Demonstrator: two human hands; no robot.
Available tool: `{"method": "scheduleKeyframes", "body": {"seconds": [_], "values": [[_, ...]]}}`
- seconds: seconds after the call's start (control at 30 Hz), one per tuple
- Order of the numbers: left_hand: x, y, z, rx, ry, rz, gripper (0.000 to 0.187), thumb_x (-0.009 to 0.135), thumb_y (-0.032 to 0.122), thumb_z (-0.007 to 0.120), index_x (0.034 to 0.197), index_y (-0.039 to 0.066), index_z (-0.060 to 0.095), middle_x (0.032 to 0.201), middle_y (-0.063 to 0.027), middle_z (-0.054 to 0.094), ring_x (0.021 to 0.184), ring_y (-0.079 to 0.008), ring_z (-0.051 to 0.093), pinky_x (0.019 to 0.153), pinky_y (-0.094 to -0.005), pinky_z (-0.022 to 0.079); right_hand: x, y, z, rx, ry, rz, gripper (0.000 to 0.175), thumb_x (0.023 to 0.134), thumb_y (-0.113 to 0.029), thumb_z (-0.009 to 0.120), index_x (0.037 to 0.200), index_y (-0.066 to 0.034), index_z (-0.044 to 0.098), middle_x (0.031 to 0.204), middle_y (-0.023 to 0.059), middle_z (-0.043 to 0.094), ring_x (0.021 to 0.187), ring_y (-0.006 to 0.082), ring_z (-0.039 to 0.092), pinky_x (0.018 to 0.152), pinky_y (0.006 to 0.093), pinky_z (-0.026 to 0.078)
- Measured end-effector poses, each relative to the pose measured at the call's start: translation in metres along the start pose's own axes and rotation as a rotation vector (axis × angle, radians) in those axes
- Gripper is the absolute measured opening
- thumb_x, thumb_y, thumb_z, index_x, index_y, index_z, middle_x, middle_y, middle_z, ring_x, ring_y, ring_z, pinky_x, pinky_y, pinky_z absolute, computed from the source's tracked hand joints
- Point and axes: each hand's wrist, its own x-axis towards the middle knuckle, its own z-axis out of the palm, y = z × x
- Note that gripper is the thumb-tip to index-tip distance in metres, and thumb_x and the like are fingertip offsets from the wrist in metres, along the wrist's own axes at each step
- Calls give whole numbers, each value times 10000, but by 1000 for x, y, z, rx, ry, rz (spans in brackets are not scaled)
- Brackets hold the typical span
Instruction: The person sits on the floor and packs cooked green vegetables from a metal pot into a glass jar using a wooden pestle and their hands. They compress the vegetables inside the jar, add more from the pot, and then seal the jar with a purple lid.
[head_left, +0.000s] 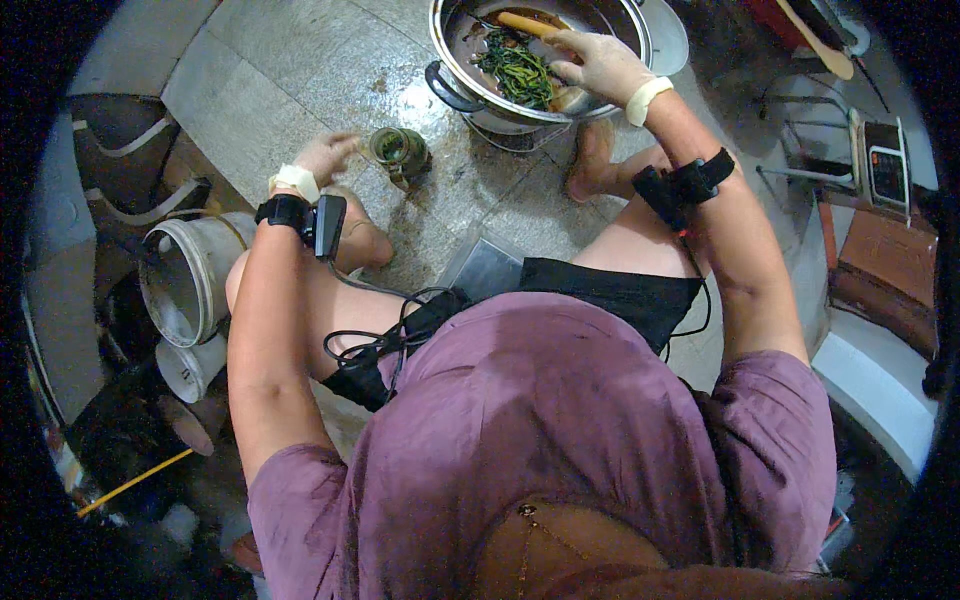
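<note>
My right hand (600, 66), in a pale thin glove, reaches over a wide stainless-steel pot (457, 71). Its fingers lie at the end of a wooden handle (523, 24); whether they grip it is unclear. Wilted dark-green leaves and stems (517, 69) lie in the pot below, with brownish liquid around them. My left hand (324, 159), also gloved, is beside a glass jar (409, 154) on the floor. Its fingers extend towards the jar's left side, and I cannot tell if they touch it. Something green shows inside the jar's open mouth.
The pot's black side handle (448, 88) juts left. A white bucket (176, 281) lies by my left knee. Grey floor tiles (262, 82) look wet near the jar. Black cable (375, 341) crosses my lap. At right are a wooden spoon (829, 60) and a brown box (885, 262).
</note>
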Motion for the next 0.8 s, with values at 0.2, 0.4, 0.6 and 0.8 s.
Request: {"method": "scheduleKeyframes", "body": {"seconds": [0.2, 0.4, 0.6, 0.8], "values": [[21, -14, 44, 482, -240, -55, 614, 813, 470, 619, 1267, 76, 496, 1133, -94, 592, 966, -237, 574, 768, -344, 467, -3, -19, -11, 215, 324, -190, 333, 803, -179, 586, 1098, -25, 578, 994, 189, 626, 928, 330, 599, 804, 370, 475], [39, -31, 93, 469, -65, -78, 601, 800, 485, 622, 1198, 39, 555, 1193, -150, 576, 1120, -273, 526, 916, -350, 403, 6, -20, -35, 365, 265, -132, 351, 788, -151, 590, 1098, 12, 562, 1033, 207, 602, 964, 343, 573, 821, 384, 460], [59, -63, 110, 311, 59, 20, 444, 810, 407, 635, 1051, 34, 642, 1068, -158, 629, 959, -243, 591, 840, -332, 431, 4, -14, -37, 327, 293, -113, 373, 784, -170, 602, 1106, 13, 557, 1037, 204, 602, 955, 353, 572, 817, 386, 462], [89, -69, 113, -26, 315, 162, 459, 863, 399, 565, 1062, -15, 573, 813, -165, 612, 745, -284, 584, 684, -356, 449, 1, -4, -32, 289, 309, 3, 393, 783, -186, 611, 1114, 16, 552, 1017, 220, 602, 932, 364, 577, 802, 395, 466]]}}
